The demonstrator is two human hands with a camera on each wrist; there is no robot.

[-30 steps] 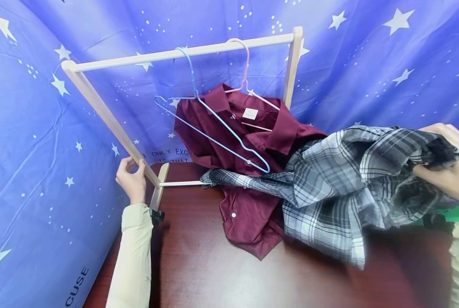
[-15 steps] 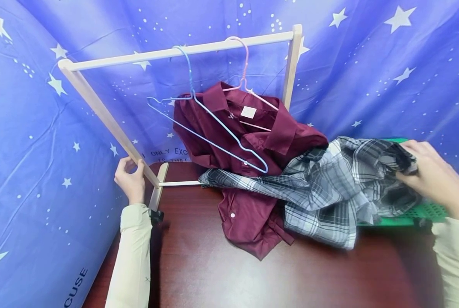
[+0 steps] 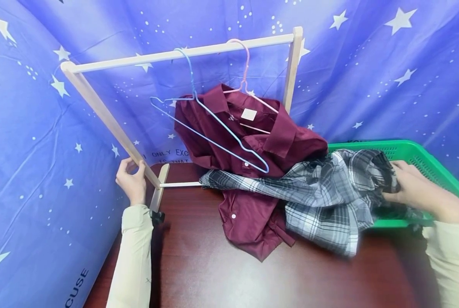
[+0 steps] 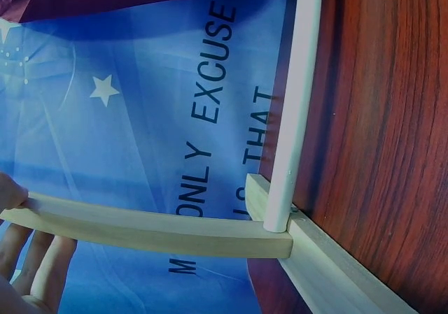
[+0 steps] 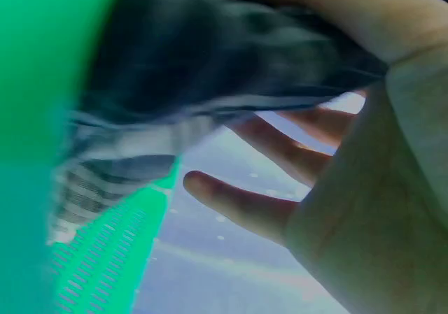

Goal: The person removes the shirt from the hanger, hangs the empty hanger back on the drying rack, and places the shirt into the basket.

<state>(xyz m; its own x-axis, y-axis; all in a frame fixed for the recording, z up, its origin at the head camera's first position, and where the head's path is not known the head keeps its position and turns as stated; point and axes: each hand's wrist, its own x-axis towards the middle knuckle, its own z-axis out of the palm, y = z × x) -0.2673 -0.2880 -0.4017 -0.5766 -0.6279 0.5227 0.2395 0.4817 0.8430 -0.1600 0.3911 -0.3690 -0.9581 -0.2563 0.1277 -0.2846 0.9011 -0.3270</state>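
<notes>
My left hand holds the left post of a wooden clothes rack near its base, thumb on one side and fingers on the other. At the right, my right hand grips a bunched grey-and-black plaid shirt over a green basket. In the right wrist view, its cloth lies between thumb and fingers. One end of this shirt stretches left across the rack's lower bar. A maroon shirt hangs from a pink hanger, and a bare blue hanger hangs left of it.
A dark reddish-brown table lies under the rack. Blue curtain cloth with white stars closes off the back and left. The basket sits against the back curtain at the right, partly covered by the plaid shirt.
My right hand has moved left and down with the plaid shirt, bunching it closer to the maroon shirt. More of the green basket shows. My left hand stays on the post.
</notes>
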